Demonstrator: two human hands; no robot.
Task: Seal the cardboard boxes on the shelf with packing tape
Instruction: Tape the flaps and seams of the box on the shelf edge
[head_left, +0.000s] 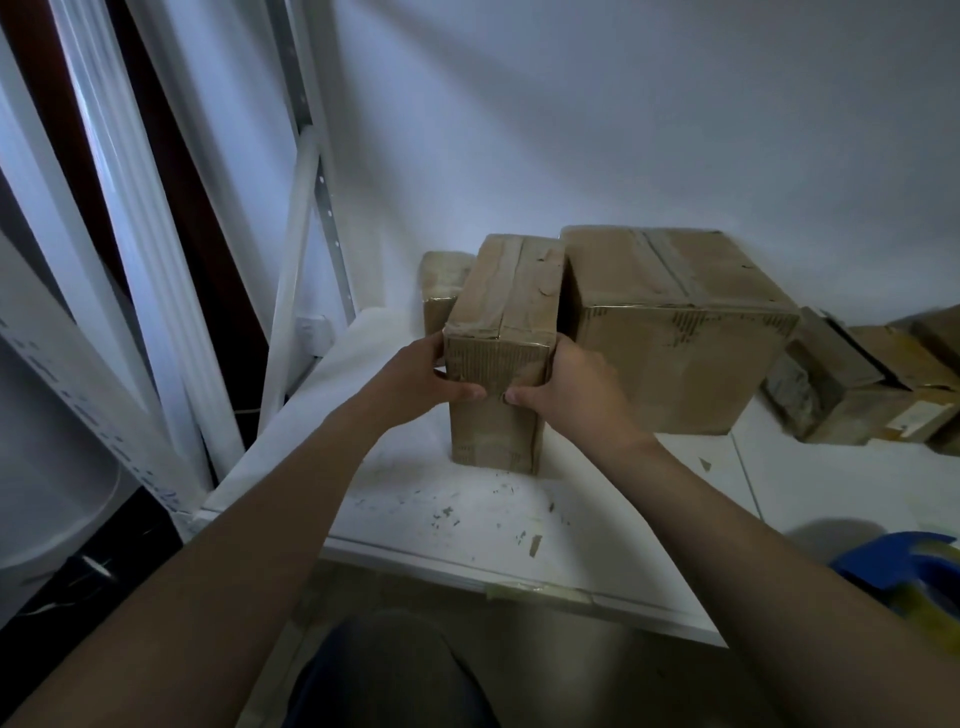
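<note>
The narrow box (498, 364) stood near the left end of the white shelf (415, 519). The left hand (421, 382) and right hand (566, 387) clasped its sides, thumbs pressed on the near face. A large box (670, 353) sat just beside it on the right (touching or not, I could not tell). A small box (441, 286) was half hidden behind it. More boxes (857, 384) lay farther right, and a blue tape dispenser (904, 577) sat at the shelf's front edge. The narrow box's small end faced the person. Its top ran lengthwise toward the wall, with a tape strip (498, 280) along it.
</note>
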